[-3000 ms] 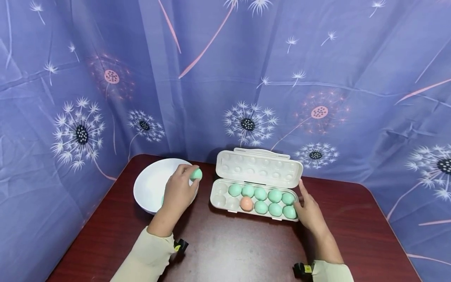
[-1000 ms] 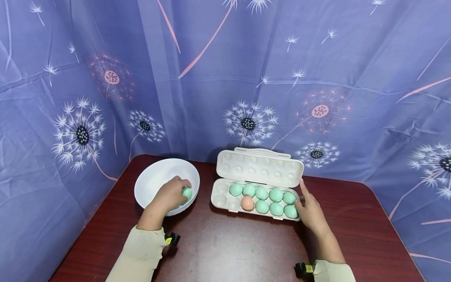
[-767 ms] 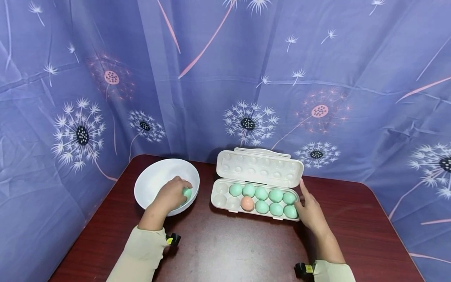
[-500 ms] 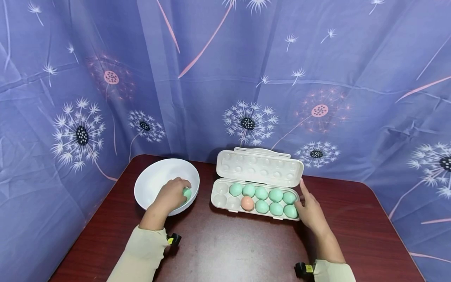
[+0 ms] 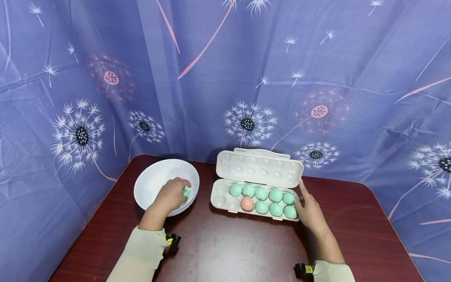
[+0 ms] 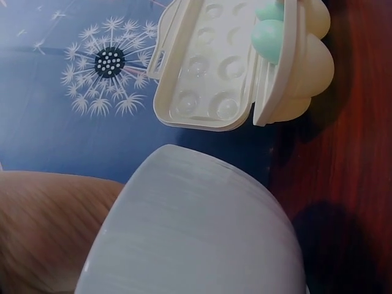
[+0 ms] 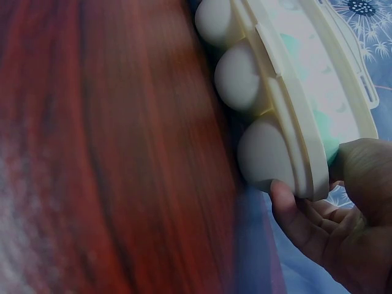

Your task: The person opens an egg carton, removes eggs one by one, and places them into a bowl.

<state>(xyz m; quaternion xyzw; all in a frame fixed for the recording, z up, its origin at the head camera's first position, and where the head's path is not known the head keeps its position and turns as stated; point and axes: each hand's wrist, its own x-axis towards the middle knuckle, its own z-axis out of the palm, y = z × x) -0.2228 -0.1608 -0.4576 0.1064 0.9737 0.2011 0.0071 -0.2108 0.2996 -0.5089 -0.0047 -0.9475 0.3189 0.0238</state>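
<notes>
Soft glare on the tabletop (image 5: 229,250), wrist views dimmer and seemingly motion-blurred.

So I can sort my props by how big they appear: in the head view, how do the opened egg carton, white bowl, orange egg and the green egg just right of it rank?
Largest to smallest:
1. Egg carton
2. White bowl
3. Orange egg and green egg: too alike to rank.

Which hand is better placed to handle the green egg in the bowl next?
Probably the left hand: it is inside the white bowl, right at the green egg. The right hand grips the egg carton at the end farther from the bowl.
</notes>
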